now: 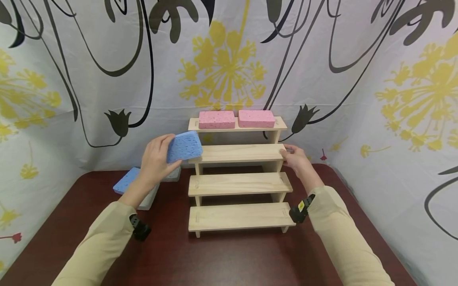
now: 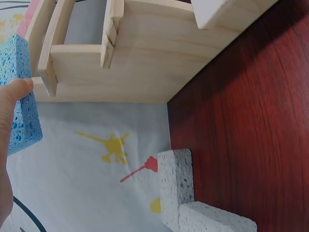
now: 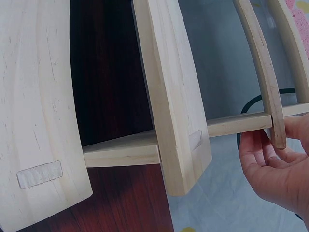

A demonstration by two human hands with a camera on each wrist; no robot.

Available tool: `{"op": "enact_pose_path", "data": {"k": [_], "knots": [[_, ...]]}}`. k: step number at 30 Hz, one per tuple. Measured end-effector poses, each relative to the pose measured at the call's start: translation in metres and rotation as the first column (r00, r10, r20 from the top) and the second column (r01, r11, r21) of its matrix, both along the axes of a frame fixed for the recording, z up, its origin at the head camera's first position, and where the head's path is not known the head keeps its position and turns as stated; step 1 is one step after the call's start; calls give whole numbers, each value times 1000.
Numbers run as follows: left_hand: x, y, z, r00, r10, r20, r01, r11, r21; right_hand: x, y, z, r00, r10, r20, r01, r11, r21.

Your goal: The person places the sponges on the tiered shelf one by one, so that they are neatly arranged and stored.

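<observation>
My left hand (image 1: pixel 156 159) grips a blue sponge (image 1: pixel 185 146) by its edges, up beside the left end of the third step from the bottom. In the left wrist view the thumb presses on the side of that sponge (image 2: pixel 25 116). My right hand (image 1: pixel 296 159) grips the right end of the same step of a pale wooden stepped rack (image 1: pixel 240 184). The right wrist view shows its fingers (image 3: pixel 251 157) curled under the board's end, against the side support. Two pink sponges (image 1: pixel 216 120) lie side by side on the top step.
Left of the rack, another blue sponge (image 1: pixel 126 181) and grey sponges (image 1: pixel 149 200) lie on the dark red table (image 1: pixel 222 258), partly hidden behind my left forearm. A patterned cloth (image 1: pixel 229 59) hangs close behind the rack and along both sides.
</observation>
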State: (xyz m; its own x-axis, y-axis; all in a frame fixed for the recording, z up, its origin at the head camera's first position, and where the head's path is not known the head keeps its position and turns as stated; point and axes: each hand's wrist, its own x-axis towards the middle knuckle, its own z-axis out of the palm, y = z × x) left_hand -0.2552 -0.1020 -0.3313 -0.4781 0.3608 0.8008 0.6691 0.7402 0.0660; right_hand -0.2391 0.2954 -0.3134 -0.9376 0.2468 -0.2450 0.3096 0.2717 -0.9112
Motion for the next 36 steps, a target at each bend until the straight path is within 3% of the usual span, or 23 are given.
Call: {"op": "enact_pose_path", "data": {"k": [19,36], "knots": [[-4,36,11,996,-59,-72,55,997,-54,1,1,-1,1000,-9,-8,9,1000,-6],[-7,78,20,997,-63,-34,57,986,-157,1,1,0,1000,-15,3,15,1000,-16]]}}
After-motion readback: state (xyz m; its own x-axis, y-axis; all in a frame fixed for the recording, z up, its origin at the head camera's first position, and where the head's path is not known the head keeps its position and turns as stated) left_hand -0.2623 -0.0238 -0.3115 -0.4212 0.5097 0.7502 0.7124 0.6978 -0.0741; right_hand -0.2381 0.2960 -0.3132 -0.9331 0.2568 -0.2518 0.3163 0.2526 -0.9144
